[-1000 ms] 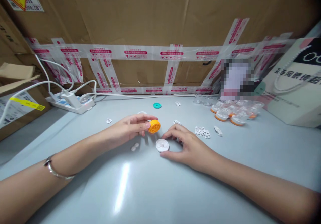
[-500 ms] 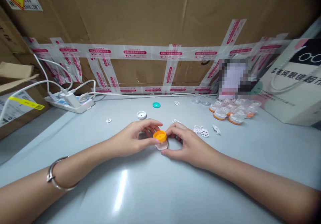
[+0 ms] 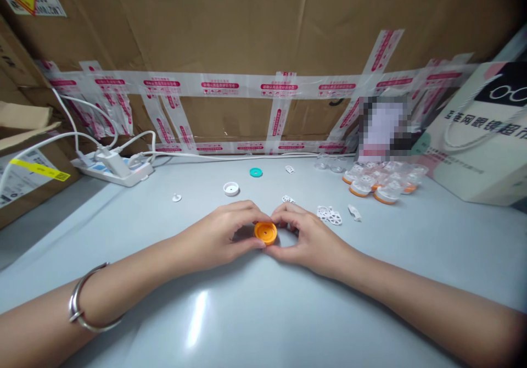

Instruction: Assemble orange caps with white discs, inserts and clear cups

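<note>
An orange round plastic cap (image 3: 265, 233) with a small hole in its middle sits low at the table, its hollow side up. From the left, my left hand (image 3: 230, 230) pinches its rim between thumb and fingers. My right hand (image 3: 302, 236) curls around its right side, thumb at the front and fingers at the back. The pale disc seen earlier is hidden by the orange cap. Beyond my hands lie a white round cap (image 3: 231, 188), a teal disc (image 3: 256, 172) and a small white pegged piece (image 3: 177, 198).
White cut-out plastic parts (image 3: 329, 215) and a small white piece (image 3: 354, 212) lie to the right. Behind them stand several clear domes with orange bases (image 3: 386, 193). A power strip (image 3: 119, 170) with white cables is at the back left; a paper bag (image 3: 477, 137) stands at right.
My left hand has lowered the orange cap over the pale disc, which no longer shows. The fingers of both hands have come together around the cap.
</note>
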Tool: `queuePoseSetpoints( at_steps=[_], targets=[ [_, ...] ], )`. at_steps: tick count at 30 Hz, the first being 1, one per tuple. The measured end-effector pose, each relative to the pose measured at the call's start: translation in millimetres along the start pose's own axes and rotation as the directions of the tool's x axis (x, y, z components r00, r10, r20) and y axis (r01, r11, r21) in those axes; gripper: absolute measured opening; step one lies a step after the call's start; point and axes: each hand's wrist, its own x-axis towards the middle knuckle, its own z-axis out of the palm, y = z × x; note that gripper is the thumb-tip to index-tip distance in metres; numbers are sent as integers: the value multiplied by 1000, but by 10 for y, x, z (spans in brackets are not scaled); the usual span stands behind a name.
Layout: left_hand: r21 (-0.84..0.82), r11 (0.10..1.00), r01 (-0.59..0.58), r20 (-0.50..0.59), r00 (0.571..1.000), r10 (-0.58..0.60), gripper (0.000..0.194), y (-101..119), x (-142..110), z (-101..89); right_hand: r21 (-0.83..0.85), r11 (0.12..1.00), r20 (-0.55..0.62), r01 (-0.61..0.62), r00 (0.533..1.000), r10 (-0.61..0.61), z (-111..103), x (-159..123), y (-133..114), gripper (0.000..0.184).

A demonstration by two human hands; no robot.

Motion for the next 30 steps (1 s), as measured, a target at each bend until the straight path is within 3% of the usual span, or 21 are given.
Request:
queuePoseSetpoints(
  at_steps=[6,21,30],
  targets=[
    [8,1000,8,39,999,-8,26,16,-5,-17,0,1000,3,-11,1000,11,-11,13,-15,21],
    [70,994,89,-7,996,-88,26,-6,-2,33,2,1000,23,-5,1000,5,-19,29,-17,25],
    [-92,991,98,55,994,-93,30,-47,-8,-55,22,1000,15,2,1000,-2,-24,17,11,23]
  ],
)
